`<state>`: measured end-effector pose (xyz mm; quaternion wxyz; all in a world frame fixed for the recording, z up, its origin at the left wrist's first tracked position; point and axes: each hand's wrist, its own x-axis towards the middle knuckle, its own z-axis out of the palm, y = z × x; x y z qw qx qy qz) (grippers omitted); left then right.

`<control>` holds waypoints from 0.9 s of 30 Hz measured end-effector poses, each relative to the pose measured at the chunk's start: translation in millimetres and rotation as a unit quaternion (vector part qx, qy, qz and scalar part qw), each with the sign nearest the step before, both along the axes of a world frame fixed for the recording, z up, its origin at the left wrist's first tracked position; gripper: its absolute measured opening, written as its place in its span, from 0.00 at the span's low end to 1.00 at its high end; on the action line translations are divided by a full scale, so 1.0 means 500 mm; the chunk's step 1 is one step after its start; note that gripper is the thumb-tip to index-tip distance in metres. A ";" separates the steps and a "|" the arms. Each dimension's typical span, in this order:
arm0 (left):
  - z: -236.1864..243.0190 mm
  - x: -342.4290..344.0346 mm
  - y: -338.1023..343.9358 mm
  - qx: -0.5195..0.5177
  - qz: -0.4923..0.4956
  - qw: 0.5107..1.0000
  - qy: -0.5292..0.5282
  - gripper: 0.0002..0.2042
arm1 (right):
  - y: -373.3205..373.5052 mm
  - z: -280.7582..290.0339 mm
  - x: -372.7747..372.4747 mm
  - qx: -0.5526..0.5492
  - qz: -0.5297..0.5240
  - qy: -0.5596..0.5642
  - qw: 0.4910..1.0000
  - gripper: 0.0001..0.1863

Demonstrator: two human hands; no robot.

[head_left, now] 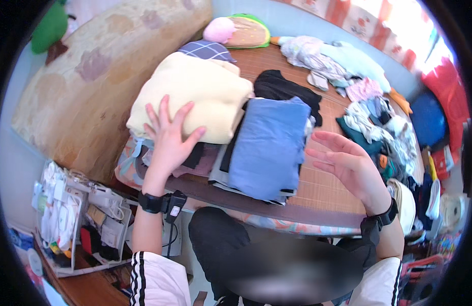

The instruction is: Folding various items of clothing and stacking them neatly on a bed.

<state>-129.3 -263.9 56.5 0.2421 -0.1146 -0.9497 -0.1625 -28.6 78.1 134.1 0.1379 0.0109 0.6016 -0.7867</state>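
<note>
My left hand [172, 140] rests with spread fingers on a thick folded cream fabric [195, 92], which lies on other folded clothes at the left of the mat-covered bed. Beside it, a stack with blue folded cloth [266, 148] on top sits over dark and pale layers. My right hand [345, 168] is just right of that stack, fingers loosely apart and holding nothing. Behind the blue stack lies folded black cloth [282, 84]. A navy checked cloth [205, 51] shows behind the cream fabric.
Loose clothes [379, 127] heap along the right and back of the bed [333, 201], near a pink-and-green plush [246, 31]. An upright patterned mattress [83, 97] stands at the left, above white storage racks [67, 219] of small items. A red object [445, 97] is at far right.
</note>
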 end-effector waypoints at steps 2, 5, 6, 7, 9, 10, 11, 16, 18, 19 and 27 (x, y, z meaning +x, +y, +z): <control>0.013 0.005 0.015 -0.002 0.014 1.000 -0.015 0.29 | 0.077 -0.021 0.031 -0.016 -0.037 -0.016 0.999 0.21; 0.008 0.001 0.050 0.019 0.004 0.999 -0.026 0.28 | 0.179 -0.052 0.075 -0.058 -0.094 -0.033 0.993 0.17; 0.011 0.013 0.055 0.009 -0.011 0.999 -0.031 0.28 | 0.196 -0.064 0.080 -0.085 -0.099 -0.034 0.991 0.15; 0.025 0.040 0.065 0.000 -0.028 0.999 -0.035 0.28 | 0.213 -0.075 0.086 -0.111 -0.105 -0.034 0.988 0.13; 0.076 0.118 0.129 0.021 -0.096 0.995 -0.036 0.26 | 0.242 -0.127 0.079 -0.159 -0.105 -0.060 0.980 0.11; 0.093 0.154 0.167 0.020 -0.141 0.989 -0.041 0.25 | 0.253 -0.155 0.078 -0.167 -0.109 -0.073 0.977 0.11; 0.100 0.184 0.211 0.024 -0.184 0.981 -0.047 0.25 | 0.268 -0.180 0.085 -0.172 -0.112 -0.086 0.975 0.11; 0.078 0.268 0.422 0.009 -0.430 0.891 -0.142 0.23 | 0.311 -0.317 0.160 -0.048 -0.126 -0.259 0.956 0.12; 0.051 0.285 0.473 0.008 -0.495 0.844 -0.208 0.22 | 0.351 -0.332 0.151 -0.076 -0.097 -0.252 0.960 0.12; 0.042 0.292 0.498 -0.004 -0.517 0.820 -0.247 0.21 | 0.377 -0.330 0.135 -0.098 -0.055 -0.241 0.964 0.11; -0.064 0.269 0.631 -0.100 -0.480 0.735 -0.468 0.21 | 0.546 -0.286 0.108 -0.242 -0.443 -0.103 0.857 0.19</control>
